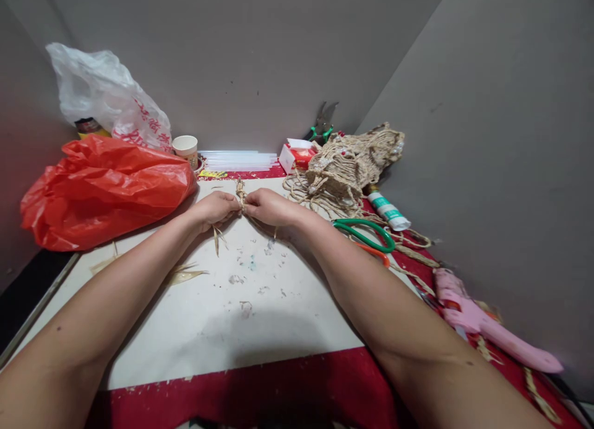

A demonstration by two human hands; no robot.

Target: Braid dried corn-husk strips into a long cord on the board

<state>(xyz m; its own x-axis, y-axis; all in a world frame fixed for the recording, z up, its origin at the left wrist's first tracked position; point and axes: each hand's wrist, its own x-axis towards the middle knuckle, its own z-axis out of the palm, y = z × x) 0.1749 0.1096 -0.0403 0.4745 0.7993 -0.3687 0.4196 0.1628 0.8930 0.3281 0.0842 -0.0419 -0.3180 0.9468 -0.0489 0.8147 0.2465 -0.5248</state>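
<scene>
Stained white board (297, 286) — red cloth (260, 385) beneath; grey walls (250, 57); straw (240, 190) in fingers (227, 206).

The left hand (216, 209) and right hand (270, 207) are partly covering a straw braid (240, 189). The bottom edge is cutting off the left arm (132, 293) and the right arm (346, 277), which is partly hiding an orange handle (385, 258). A red bag (106, 190) is hiding a container's (87, 126) base.

Red-cloth table (250, 392), white board (288, 317) on it. Nearer than grip, leftward: dried husk strips (188, 275). Left of grip: red plastic bag (111, 190). Beyond grip: paper cup (184, 147), translucent glue sticks (241, 161). Right of grip: jute rope pile (348, 163), green-handled scissors (388, 236), pink glue gun (503, 335).
</scene>
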